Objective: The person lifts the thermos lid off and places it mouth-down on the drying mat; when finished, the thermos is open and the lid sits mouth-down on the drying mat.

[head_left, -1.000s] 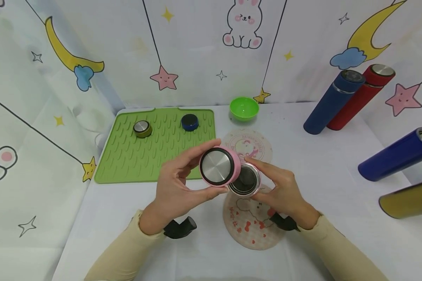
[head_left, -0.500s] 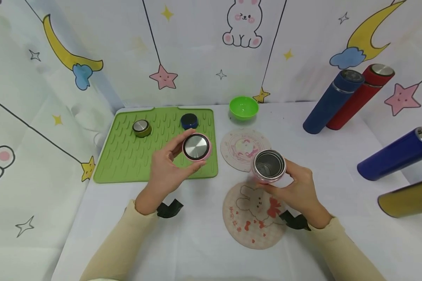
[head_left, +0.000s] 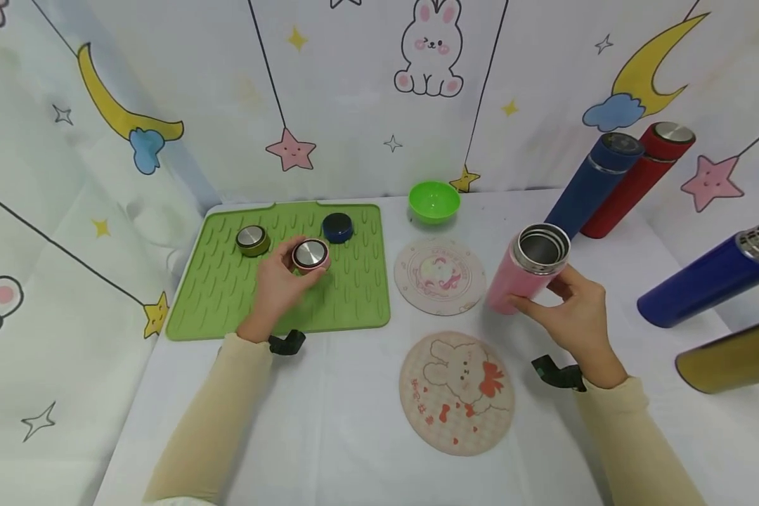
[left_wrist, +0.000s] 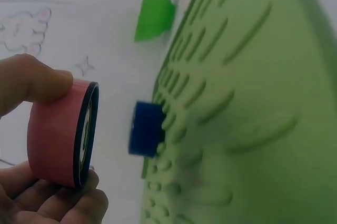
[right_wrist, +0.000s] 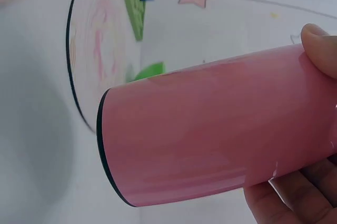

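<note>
My left hand (head_left: 278,284) pinches a pink bottle lid (head_left: 310,256) with a silver top between thumb and fingers. In the left wrist view that lid (left_wrist: 57,129) hangs a little apart from the green ridged mat (left_wrist: 263,77). On the mat sit a dark blue lid (head_left: 337,228) and an olive lid (head_left: 253,240), near my fingers. My right hand (head_left: 575,316) grips a pink thermos (head_left: 519,277) whose steel mouth is uncovered. The right wrist view shows the thermos body (right_wrist: 210,129), its base apart from the table and its shadow.
Two round coasters, one with a rabbit (head_left: 457,393) and one pale (head_left: 440,276), lie mid-table. A green bowl (head_left: 434,202) stands at the back. Blue (head_left: 591,186) and red (head_left: 635,183) thermoses stand back right; uncapped dark blue (head_left: 702,277) and olive (head_left: 734,357) ones stand farther right.
The lid and thermos have moved apart. My left hand has carried the lid left over the mat; my right hand has carried the thermos right, past the coasters.
</note>
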A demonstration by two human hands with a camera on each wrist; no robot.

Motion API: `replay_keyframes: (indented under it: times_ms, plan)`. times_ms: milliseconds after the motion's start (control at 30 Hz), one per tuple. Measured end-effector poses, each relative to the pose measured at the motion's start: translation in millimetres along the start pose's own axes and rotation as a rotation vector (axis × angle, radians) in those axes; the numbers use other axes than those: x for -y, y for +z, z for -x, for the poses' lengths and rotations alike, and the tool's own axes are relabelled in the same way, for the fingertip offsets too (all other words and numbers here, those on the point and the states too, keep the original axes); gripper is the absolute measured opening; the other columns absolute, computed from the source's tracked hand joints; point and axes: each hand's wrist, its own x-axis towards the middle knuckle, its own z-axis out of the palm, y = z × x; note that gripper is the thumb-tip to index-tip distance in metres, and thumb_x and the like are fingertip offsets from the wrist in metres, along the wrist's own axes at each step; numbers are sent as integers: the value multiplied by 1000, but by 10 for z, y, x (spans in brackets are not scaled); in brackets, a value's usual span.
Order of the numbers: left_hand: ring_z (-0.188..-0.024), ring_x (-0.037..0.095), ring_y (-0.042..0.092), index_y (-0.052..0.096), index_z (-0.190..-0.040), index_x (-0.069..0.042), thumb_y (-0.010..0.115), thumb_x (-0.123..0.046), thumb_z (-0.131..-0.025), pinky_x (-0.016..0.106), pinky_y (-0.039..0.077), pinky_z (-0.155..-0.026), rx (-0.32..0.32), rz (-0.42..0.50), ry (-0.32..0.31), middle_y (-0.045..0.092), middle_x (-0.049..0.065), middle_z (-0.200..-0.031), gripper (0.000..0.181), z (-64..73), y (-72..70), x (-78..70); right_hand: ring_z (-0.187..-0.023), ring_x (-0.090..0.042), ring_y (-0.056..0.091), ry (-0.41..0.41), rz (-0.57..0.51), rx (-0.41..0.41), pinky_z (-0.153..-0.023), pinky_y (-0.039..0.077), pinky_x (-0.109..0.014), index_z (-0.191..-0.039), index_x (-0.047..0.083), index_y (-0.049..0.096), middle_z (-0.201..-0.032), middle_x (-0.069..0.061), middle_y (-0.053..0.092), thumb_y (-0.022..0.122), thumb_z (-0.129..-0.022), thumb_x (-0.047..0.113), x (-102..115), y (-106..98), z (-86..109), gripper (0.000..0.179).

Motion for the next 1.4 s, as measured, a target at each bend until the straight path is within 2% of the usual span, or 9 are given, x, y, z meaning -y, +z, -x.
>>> replay_keyframes:
  times_ms: [233, 367, 467, 567, 667, 867, 1067, 1267, 1400]
  plan:
    - [-137, 38, 57, 49, -152, 0, 83, -17, -88, 52, 52, -112, -28, -129, -75, 58, 24, -147, 74, -309, -98, 175, -94, 17, 65, 130, 46, -42, -88, 50, 0, -127, 6, 73, -103, 39, 65, 95, -69, 1, -273, -131, -108, 62]
    - [-140, 41, 53, 44, -155, 2, 80, -20, -90, 53, 48, -117, -39, -177, -102, 54, 27, -151, 77, -451, -117, 262, -98, 15, 64, 220, 78, -43, -90, 51, -1, -133, 12, 70, -111, 30, 68, 94, -76, 11, -443, -205, -161, 62]
    - [-141, 42, 52, 42, -156, 2, 79, -22, -91, 53, 46, -118, -50, -222, -116, 52, 27, -153, 78, -524, -122, 336, -102, 12, 61, 313, 112, -39, -94, 51, -3, -139, 17, 65, -122, 18, 70, 91, -82, 22, -541, -274, -205, 62]
    - [-141, 44, 51, 41, -156, 3, 77, -25, -92, 54, 46, -118, -55, -247, -125, 50, 28, -154, 79, -567, -124, 391, -105, 9, 59, 400, 135, -62, -99, 51, -6, -144, 20, 61, -131, 8, 67, 86, -86, 29, -631, -357, -253, 63]
    - [-141, 45, 51, 39, -157, 4, 75, -26, -93, 56, 46, -117, -51, -238, -128, 49, 30, -155, 79, -581, -126, 416, -107, 5, 59, 436, 116, -125, -103, 52, -11, -145, 20, 59, -135, 3, 66, 85, -88, 27, -723, -435, -307, 63]
    - [-140, 47, 50, 38, -157, 5, 74, -26, -94, 57, 46, -116, -48, -241, -144, 47, 32, -154, 79, -597, -147, 430, -110, 0, 61, 485, 95, -245, -100, 53, -12, -145, 20, 58, -138, 2, 65, 84, -89, 23, -860, -559, -401, 62]
    - [-144, 46, 47, 33, -159, 4, 72, -26, -97, 57, 44, -119, -16, -279, -145, 44, 31, -157, 80, -656, -161, 465, -127, -6, 57, 621, 82, -300, -116, 49, -24, -151, 27, 50, -151, 4, 57, 78, -93, 28, -918, -668, -404, 64]
    - [-145, 45, 46, 28, -161, 4, 70, -25, -99, 56, 44, -120, 3, -279, -156, 42, 31, -159, 80, -689, -146, 472, -118, -2, 55, 638, 88, -372, -112, 49, -22, -150, 24, 50, -138, 12, 58, 78, -93, 26, -977, -727, -388, 63]
    - [-144, 46, 46, 27, -161, 5, 69, -23, -100, 58, 44, -119, 1, -277, -151, 42, 32, -158, 79, -704, -140, 496, -118, 0, 53, 653, 79, -410, -115, 48, -24, -149, 24, 50, -137, 14, 58, 77, -94, 25, -998, -764, -390, 62]
